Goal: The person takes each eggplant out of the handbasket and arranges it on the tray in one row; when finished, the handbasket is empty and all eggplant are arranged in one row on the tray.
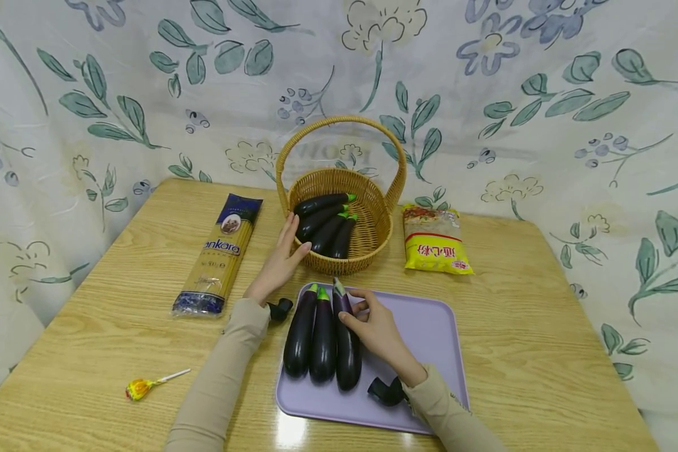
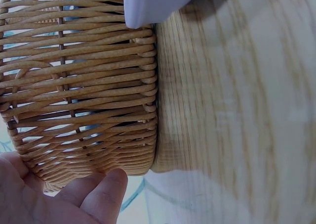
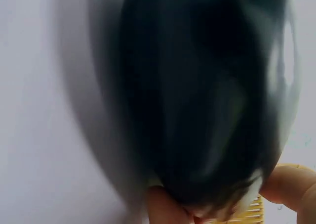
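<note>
My left hand (image 1: 280, 265) rests against the left side of a wicker basket (image 1: 378, 242), its fingers laid along the weave; the left wrist view shows the fingers (image 2: 106, 197) touching the basket's outer wall (image 2: 89, 100). Several dark purple eggplants (image 1: 322, 220) with green tips lie in the basket. My right hand (image 1: 381, 329) grips the upper part of the rightmost eggplant (image 1: 348, 361) over a lilac tray (image 1: 424, 307). Thumb and fingers sit on both sides of this eggplant (image 3: 207, 95) in the right wrist view. Beside it on the tray lie two more eggplants, a middle one (image 1: 323, 342) and a left one (image 1: 299, 336).
Left of the basket lies a spaghetti pack (image 1: 217, 257), and right of it a yellow-and-clear food bag (image 1: 436, 242). A lollipop (image 1: 141, 388) is at the front left of the wooden table (image 1: 542, 351). A floral curtain (image 1: 542, 144) hangs behind.
</note>
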A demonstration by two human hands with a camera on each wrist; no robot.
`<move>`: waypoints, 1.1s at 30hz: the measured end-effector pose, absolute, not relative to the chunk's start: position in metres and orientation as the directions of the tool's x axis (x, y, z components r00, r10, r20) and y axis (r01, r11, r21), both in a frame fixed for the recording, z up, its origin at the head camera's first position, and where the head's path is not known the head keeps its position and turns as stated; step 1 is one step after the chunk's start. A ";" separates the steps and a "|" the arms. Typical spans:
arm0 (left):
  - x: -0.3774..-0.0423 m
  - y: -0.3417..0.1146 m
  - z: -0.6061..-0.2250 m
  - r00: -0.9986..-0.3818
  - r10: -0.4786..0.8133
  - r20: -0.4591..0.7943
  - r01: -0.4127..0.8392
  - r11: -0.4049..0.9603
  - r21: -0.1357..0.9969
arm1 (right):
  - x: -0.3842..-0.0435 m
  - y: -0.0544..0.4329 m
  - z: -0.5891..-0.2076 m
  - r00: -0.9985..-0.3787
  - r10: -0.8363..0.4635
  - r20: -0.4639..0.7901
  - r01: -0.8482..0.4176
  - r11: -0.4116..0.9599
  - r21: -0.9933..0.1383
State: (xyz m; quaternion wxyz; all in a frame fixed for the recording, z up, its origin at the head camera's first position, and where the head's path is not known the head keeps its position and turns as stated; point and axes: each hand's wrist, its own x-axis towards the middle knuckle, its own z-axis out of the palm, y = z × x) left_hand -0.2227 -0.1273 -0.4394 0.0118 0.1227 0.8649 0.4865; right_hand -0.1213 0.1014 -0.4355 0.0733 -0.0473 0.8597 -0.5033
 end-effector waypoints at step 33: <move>-0.223 -0.127 -0.440 -0.967 0.229 0.109 0.212 0.495 0.843 | -0.139 0.111 -0.409 -0.984 -0.152 -0.093 0.003 0.511 -0.860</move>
